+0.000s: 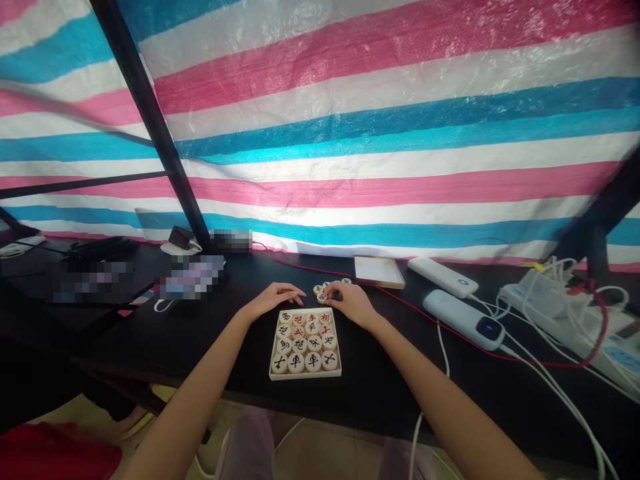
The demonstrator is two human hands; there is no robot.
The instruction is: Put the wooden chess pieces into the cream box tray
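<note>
A shallow white box (305, 377) lies near the front edge of the black desk, with rows of round Chinese chess pieces (296, 361) in it, marked in black or red characters. Behind the box is a small group of loose Chinese chess pieces (319, 290). My right hand (353, 303) is over that group, fingers curled down and pinched on a piece that they partly hide. To the left, my left hand (275, 298) hovers just behind the box, fingers stretched out and holding nothing.
The box lid (379, 272) rests at the back of the desk (210, 340). Two power banks (463, 319) with cables and a loaded power strip (545, 313) are on the right. A red cable (410, 303) crosses behind my right hand. Phone-like blurred items lie left.
</note>
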